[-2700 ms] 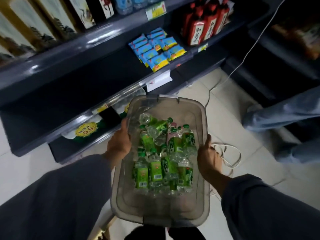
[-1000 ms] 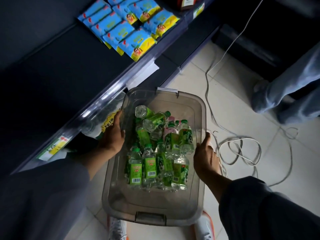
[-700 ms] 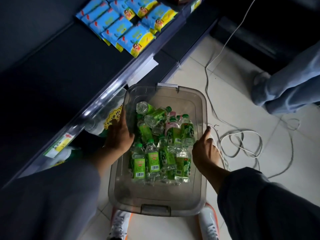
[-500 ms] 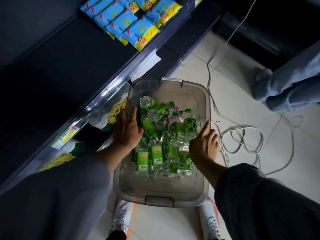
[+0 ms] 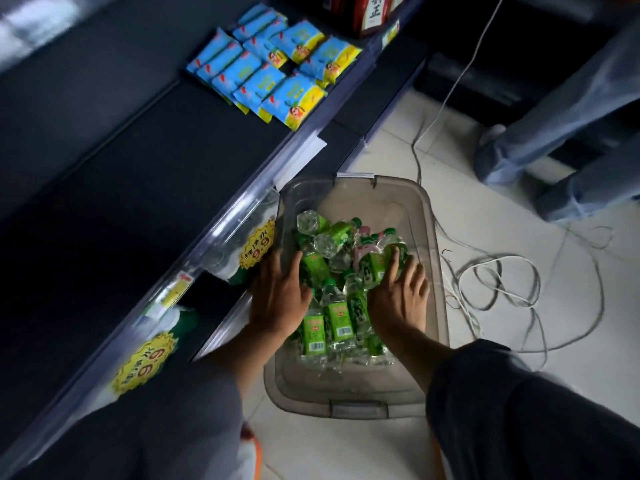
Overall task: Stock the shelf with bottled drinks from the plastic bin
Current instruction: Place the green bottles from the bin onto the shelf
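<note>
A smoky clear plastic bin (image 5: 356,400) stands on the tiled floor beside a dark shelf (image 5: 138,174). Several small green-labelled bottles (image 5: 337,317) lie heaped in its far half, one with a pink label (image 5: 363,252). My left hand (image 5: 280,299) is inside the bin at its left wall, fingers spread over the bottles there. My right hand (image 5: 398,296) reaches in from the right, fingers straight and resting on top of the bottles. Neither hand visibly grips a bottle.
Blue and yellow snack packets (image 5: 273,74) lie on the dark shelf, red bottles (image 5: 370,12) beyond. Yellow price tags (image 5: 259,247) hang on the shelf rail. White cable (image 5: 498,282) coils on the floor right of the bin. Another person's legs (image 5: 554,140) stand at the right.
The bin was carried, lowered and set on the floor by the shelf. Both hands let go of its rims and moved inside onto the bottles.
</note>
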{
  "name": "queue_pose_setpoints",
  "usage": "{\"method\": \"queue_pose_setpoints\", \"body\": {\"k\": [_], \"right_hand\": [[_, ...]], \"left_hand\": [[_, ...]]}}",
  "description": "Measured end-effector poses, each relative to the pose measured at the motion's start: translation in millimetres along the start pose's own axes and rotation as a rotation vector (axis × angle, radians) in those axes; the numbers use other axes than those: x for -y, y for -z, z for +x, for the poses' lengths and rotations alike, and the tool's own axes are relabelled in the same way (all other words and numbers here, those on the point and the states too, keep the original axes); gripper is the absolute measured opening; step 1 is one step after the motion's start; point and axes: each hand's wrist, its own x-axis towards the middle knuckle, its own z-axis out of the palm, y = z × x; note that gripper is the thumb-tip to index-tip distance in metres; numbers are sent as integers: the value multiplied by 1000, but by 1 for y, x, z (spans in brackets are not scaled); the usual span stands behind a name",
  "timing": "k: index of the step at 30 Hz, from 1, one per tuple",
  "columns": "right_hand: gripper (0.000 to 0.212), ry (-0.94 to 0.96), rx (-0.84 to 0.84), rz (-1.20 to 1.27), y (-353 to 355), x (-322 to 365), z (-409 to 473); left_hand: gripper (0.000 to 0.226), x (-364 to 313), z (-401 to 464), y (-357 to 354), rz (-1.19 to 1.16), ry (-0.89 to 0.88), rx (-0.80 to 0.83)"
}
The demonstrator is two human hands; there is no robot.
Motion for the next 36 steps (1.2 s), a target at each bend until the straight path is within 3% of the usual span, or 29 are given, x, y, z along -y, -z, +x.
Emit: {"method": "queue_pose_setpoints", "body": {"k": [7,11,13,25,31,33,36], "right_hand": [[75,190,-76,4,-36,20,5],[82,244,-149,-67,-49,24,22],[73,226,-167,-9,-47,30,28],[70,251,-280,4,-70,76,53],[65,326,-254,42,-84,72,39],[55,415,-148,-10,-85,63,29],[44,522,-63,-158,-84,49,22]], "left_hand": [[61,17,2,-17,77,-152,-154],[58,15,22,-14,84,-234,-225],[61,13,36,-7,91,-228,-230],[59,28,46,-12,141,-209,-239],[58,26,38,-25,21,-147,-239],[52,24,33,-29,108,-219,-270],[41,10,27,-36,315,-493,-229]]}}
